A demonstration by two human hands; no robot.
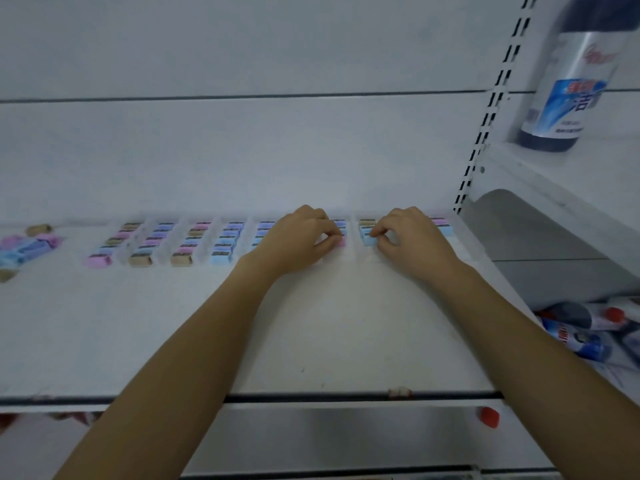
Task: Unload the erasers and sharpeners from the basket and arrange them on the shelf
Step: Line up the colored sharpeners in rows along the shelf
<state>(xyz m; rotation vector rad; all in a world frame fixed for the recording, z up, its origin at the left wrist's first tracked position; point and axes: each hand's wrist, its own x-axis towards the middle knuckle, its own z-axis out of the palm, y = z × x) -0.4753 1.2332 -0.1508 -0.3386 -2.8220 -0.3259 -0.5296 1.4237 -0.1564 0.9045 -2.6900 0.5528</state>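
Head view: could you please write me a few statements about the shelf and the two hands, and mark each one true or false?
1. The right hand pinches a blue block. True.
2. The left hand lies flat, touching nothing. False: its curled fingers pinch a pink block.
3. The front block of the leftmost row is blue. False: it is pink.
4. A dark bottle stands on the higher shelf at the right. True.
5. A basket stands between the hands. False: no basket is in view.
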